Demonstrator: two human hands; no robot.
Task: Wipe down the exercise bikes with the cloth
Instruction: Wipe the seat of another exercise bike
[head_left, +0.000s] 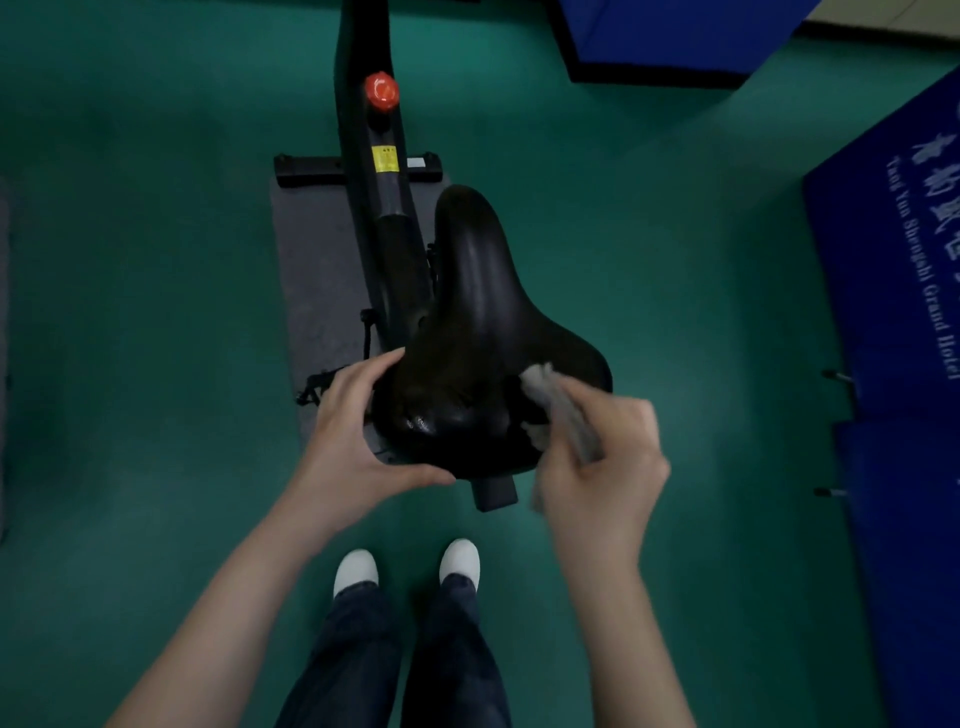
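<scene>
I look straight down on a black exercise bike; its wide black saddle (478, 332) fills the middle of the view. My left hand (353, 436) grips the saddle's rear left edge, thumb under the back rim and fingers along the side. My right hand (602, 457) holds a crumpled grey cloth (558, 410) against the saddle's rear right side; hand and cloth are blurred. The bike's frame (382, 208) runs away from me, with a red knob (382, 91) and a yellow sticker on it.
The bike stands on a grey mat (317, 270) on green flooring. Blue padded mats (893, 291) with white lettering stand along the right, another blue mat (675, 36) at the top right. My white shoes (410, 566) are just behind the saddle post.
</scene>
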